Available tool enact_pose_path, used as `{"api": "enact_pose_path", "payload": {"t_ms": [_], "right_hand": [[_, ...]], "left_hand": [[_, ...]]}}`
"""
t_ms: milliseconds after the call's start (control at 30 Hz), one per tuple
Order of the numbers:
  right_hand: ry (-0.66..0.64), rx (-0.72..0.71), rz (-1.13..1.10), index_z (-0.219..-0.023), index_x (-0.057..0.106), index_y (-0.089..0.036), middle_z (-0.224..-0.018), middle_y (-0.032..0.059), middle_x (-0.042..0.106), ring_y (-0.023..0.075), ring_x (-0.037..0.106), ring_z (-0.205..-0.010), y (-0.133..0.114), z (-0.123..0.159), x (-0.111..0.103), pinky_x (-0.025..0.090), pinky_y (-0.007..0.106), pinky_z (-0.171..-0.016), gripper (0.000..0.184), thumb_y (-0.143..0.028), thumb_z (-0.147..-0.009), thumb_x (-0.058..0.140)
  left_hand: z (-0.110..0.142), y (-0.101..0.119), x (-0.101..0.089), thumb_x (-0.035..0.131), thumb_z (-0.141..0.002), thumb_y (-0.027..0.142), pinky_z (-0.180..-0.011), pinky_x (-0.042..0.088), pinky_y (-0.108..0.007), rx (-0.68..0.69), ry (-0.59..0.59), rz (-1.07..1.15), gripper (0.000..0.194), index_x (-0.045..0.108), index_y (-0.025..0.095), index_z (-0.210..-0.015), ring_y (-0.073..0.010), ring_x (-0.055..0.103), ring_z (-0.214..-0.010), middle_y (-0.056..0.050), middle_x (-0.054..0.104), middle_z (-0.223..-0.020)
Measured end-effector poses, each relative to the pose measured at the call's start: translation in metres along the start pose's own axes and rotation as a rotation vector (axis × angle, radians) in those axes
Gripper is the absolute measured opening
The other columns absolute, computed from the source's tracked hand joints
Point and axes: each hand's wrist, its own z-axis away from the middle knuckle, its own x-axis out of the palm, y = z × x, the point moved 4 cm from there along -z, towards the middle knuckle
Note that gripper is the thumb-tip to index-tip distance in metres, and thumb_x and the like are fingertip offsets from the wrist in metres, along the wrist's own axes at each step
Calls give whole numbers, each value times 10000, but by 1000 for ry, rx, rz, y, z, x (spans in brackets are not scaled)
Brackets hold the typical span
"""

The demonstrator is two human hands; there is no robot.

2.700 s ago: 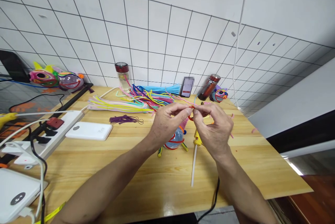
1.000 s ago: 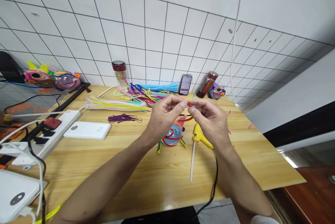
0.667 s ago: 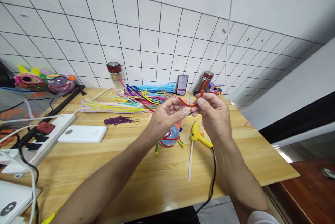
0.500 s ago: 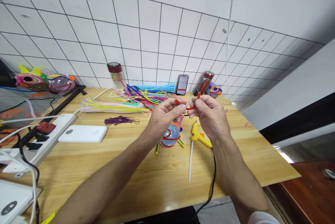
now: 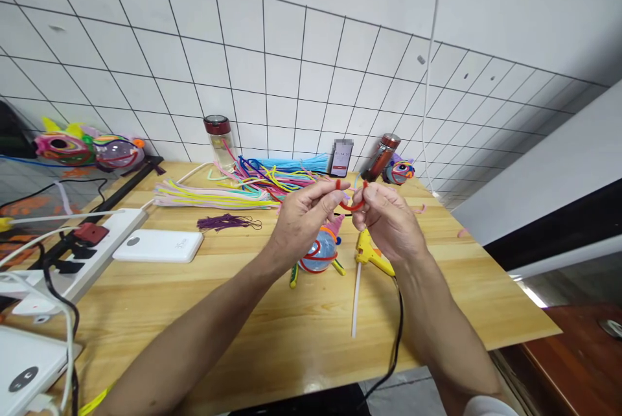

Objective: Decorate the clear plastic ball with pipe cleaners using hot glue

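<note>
A short red pipe cleaner (image 5: 352, 207), bent into a U with both ends pointing up, is held in the air over the table. My left hand (image 5: 308, 212) pinches its left end between thumb and fingers. At the other end, my right hand (image 5: 389, 212) grips it the same way. Below and behind my hands sits a clear plastic ball (image 5: 318, 257) trimmed with red pipe cleaner, partly covered by my left hand. Green-yellow pliers handles (image 5: 294, 275) stick out from under the ball. Beside my right wrist lies a yellow glue gun (image 5: 367, 251) with a white glue stick (image 5: 356, 299) in it.
Bundles of coloured pipe cleaners (image 5: 214, 196) lie along the back, near a glass bottle (image 5: 220, 144), a phone (image 5: 341, 158) and a red flask (image 5: 383, 155). Purple tassels (image 5: 226, 222), a white power bank (image 5: 158, 246) and a power strip (image 5: 92, 260) are on the left. Decorated balls (image 5: 119, 153) stand behind.
The red pipe cleaner has gone from a flatter bend to a U, its left end now turned upright. Both hands stay pinched on it; the view has shifted slightly.
</note>
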Motion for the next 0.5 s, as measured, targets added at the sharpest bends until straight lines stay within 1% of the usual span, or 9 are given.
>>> {"api": "enact_pose_path", "payload": {"t_ms": [100, 200, 267, 333, 400, 500], "right_hand": [[6, 11, 46, -725, 752, -206, -556, -33, 621, 84, 508, -455, 1, 0, -1, 428, 211, -444, 452, -610, -724, 955], [5, 5, 94, -726, 735, -217, -556, -31, 616, 100, 496, -466, 2, 0, -1, 419, 234, -449, 465, -637, -724, 934], [7, 6, 117, -717, 721, -222, -562, -30, 616, 104, 486, -468, 2, 0, -2, 417, 245, -451, 482, -656, -712, 930], [9, 14, 122, -709, 716, -226, -561, -34, 613, 102, 480, -466, 2, -1, -3, 418, 246, -455, 487, -660, -702, 937], [12, 20, 112, -704, 716, -228, -584, -30, 633, 99, 496, -477, 3, -2, -3, 424, 238, -462, 477, -643, -701, 950], [13, 19, 90, -697, 711, -227, -636, -20, 670, 95, 527, -503, 4, -3, -4, 426, 224, -466, 466, -615, -698, 968]], "left_hand": [[0, 3, 2, 806, -900, 448, -607, 529, -260, 0, -39, -27, 281, 868, 196, -1007, -145, 606, -666, -7, 660, -680], [0, 5, 2, 807, -899, 404, -645, 544, -273, 45, -25, -59, 215, 876, 211, -964, -175, 667, -777, -46, 725, -800], [0, 3, 2, 822, -885, 372, -662, 551, -273, 58, -7, -64, 181, 877, 214, -953, -179, 689, -821, -60, 755, -880], [-1, -2, 2, 847, -859, 354, -659, 555, -269, 39, -4, -17, 197, 872, 211, -993, -169, 696, -803, -55, 770, -904], [-1, -5, 1, 889, -814, 339, -634, 549, -255, 18, -2, 52, 257, 857, 205, -1032, -147, 685, -738, -38, 776, -883], [-2, -8, 0, 907, -797, 345, -592, 530, -233, 7, 15, 80, 269, 841, 195, -1010, -109, 639, -640, -20, 775, -846]]}}
